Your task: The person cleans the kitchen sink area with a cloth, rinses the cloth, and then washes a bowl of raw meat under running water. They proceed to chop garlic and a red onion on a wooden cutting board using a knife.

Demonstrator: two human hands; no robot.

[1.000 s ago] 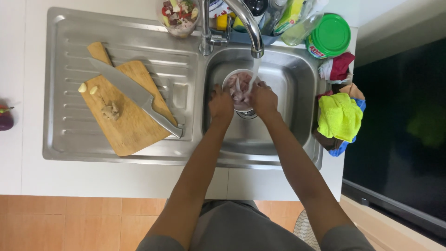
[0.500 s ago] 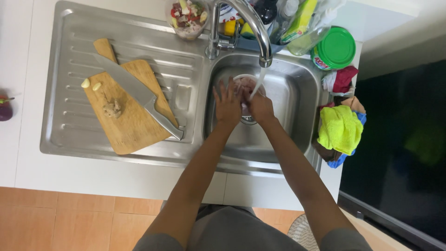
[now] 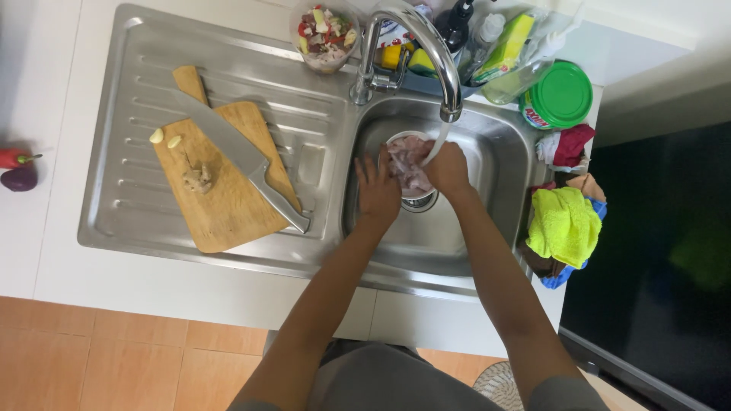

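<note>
white countertop (image 3: 46,251) fills most of the head view, with a stainless sink (image 3: 495,152) set into it and terracotta floor tiles along the bottom edge. right around the middle of the frame both hands are down in the basin: the left hand (image 3: 378,190) rests against the left side of a small white bowl (image 3: 396,141) full of pale pink raw meat pieces (image 3: 407,164), fingers spread and pointing up the frame, so it's open rather than clamped. the right hand (image 3: 448,169) is curled over the bowl's right rim, though i can't tell how firmly it grips. a thin stream of water (image 3: 435,144) drops from the curved chrome faucet (image 3: 426,46) onto that hand and the meat. bowl sits just above the drain. left of the basin, on the ribbed drainboard, there's a wooden cutting board (image 3: 228,205) with a big cleaver (image 3: 228,148) lying diagonally across it, two peeled garlic cloves (image 3: 165,138) and a bit of chopped stuff near them. top center has a clear container of chopped veggies (image 3: 326,30), next to bottles and a green lid (image 3: 562,95) toward the upper right. a yellow cloth (image 3: 563,224) sits at the right edge of the counter, and a red chili (image 3: 15,158) lies at far left.
</note>
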